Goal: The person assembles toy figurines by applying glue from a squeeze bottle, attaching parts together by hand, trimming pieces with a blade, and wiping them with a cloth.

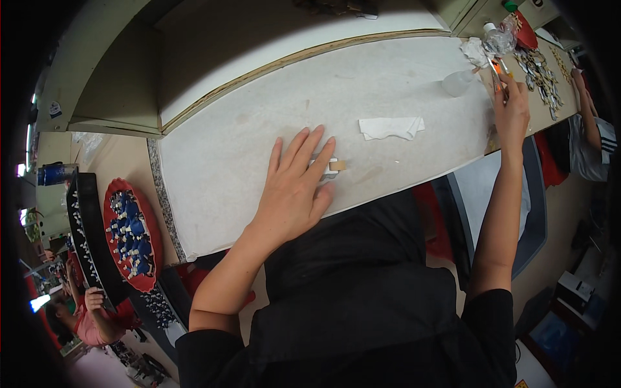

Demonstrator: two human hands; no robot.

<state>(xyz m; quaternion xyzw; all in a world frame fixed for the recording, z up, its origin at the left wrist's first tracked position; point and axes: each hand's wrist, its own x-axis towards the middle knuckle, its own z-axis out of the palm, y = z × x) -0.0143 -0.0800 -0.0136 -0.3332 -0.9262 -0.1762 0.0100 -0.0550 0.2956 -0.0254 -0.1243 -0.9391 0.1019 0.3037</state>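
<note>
My left hand lies on the white work surface with its fingers stretched out and apart. Partly under its fingers is a small white and tan piece; the rest of that piece is hidden. At the right end of the surface, my right hand has its fingers closed around a slim orange-and-silver tool, whose exact kind I cannot make out. A folded white paper tissue lies between the two hands. A translucent bottle is just left of my right hand.
A red scalloped tray of blue and white parts stands left, beside a long black tray that a person in pink touches. Crumpled tissue, a clear bottle and several metal pieces lie far right, near another person's arm.
</note>
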